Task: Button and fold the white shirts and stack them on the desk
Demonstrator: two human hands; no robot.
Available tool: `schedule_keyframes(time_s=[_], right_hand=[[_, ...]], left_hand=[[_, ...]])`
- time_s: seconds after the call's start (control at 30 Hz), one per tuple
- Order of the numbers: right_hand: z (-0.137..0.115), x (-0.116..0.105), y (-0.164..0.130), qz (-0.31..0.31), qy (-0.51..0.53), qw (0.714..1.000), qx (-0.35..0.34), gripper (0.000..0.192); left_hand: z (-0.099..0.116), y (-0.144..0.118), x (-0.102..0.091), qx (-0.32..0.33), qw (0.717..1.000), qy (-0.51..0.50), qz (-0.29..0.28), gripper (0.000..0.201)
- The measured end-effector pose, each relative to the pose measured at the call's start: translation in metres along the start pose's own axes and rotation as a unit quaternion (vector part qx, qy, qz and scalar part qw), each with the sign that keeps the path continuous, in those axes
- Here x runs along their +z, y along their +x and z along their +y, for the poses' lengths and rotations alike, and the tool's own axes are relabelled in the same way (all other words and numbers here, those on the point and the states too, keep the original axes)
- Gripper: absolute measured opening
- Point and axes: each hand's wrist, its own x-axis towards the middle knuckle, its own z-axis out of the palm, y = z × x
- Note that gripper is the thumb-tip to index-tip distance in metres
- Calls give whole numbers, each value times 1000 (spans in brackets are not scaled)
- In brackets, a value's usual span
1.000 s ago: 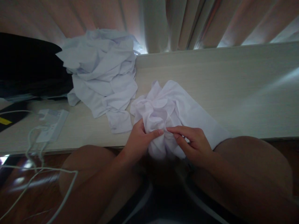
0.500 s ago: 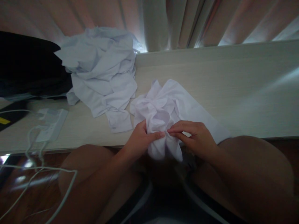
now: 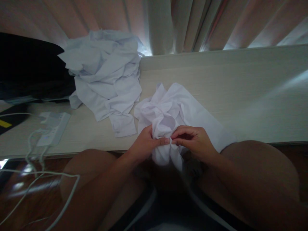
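Left hand: my left hand (image 3: 144, 144) pinches a fold of the white cloth (image 3: 173, 112).
Right hand: my right hand (image 3: 194, 141) grips the same bunch, fingertips touching.
Cloth: crumpled at the table (image 3: 240, 96) edge, 12 o'clock from my hands.
Pile: white clothes pile (image 3: 106, 77) at 10 o'clock.

I see a bunched cloth (image 3: 173, 112) lying on the bench (image 3: 240, 93) near its front edge, with my left hand (image 3: 144, 144) and right hand (image 3: 194, 141) meeting fingertip to fingertip on its near end, left of and right of the pinch. Behind and to the left of it a pile of clothes (image 3: 106, 77) sits on the bench against the curtain (image 3: 168, 22), with a dark bundle (image 3: 29, 67) further left. A power strip (image 3: 51, 128) lies at the bench's left front, its cable (image 3: 48, 179) trailing down before the edge beside my left knee (image 3: 81, 179).
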Motion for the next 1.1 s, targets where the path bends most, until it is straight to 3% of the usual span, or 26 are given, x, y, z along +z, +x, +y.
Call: schedule_keyframes(time_s=[0.6,0.8,1.1], right_hand=[[-7,0,0,-13,-45,998,-34,17],[-9,-4,-1,-4,-115,991,-70,11],[-9,1,-1,11,-230,965,-124,4]], left_hand=[[-13,-3,7,-4,998,-21,66,40],[-2,-7,8,-32,995,51,82,29],[-5,-12,8,-23,988,125,93,38]])
